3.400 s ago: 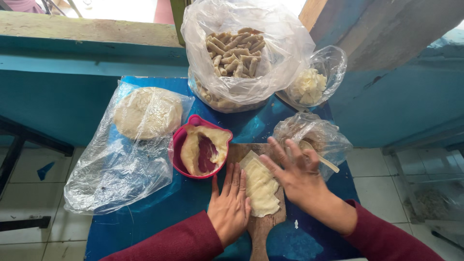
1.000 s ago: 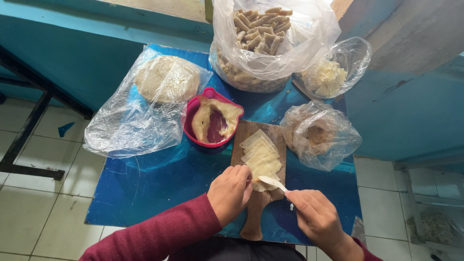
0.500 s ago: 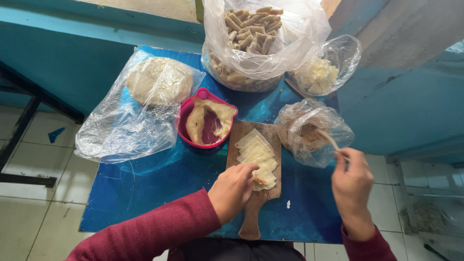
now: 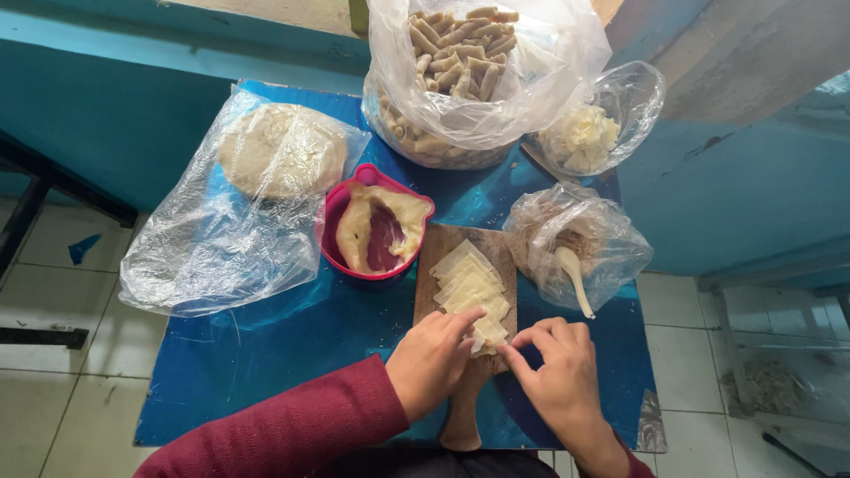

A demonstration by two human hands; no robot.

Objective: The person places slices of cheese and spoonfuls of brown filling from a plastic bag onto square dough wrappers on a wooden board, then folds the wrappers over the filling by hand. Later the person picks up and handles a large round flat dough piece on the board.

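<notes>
Pale dough sheets [image 4: 469, 288] partly hidden where left hand [image 4: 431, 361] and right hand [image 4: 560, 372] pinch them in closed grip

The person is wearing a dark red, long-sleeved knitted top. Its left sleeve [image 4: 292, 425] is running down to the wrist, thick and soft-looking, with a fine ribbed texture and faint folds along the forearm. The bare left hand [image 4: 431, 361] is showing no ring or watch. The bare right hand [image 4: 560, 372] is showing only a sliver of the same red cuff [image 4: 630, 462] behind it.
</notes>
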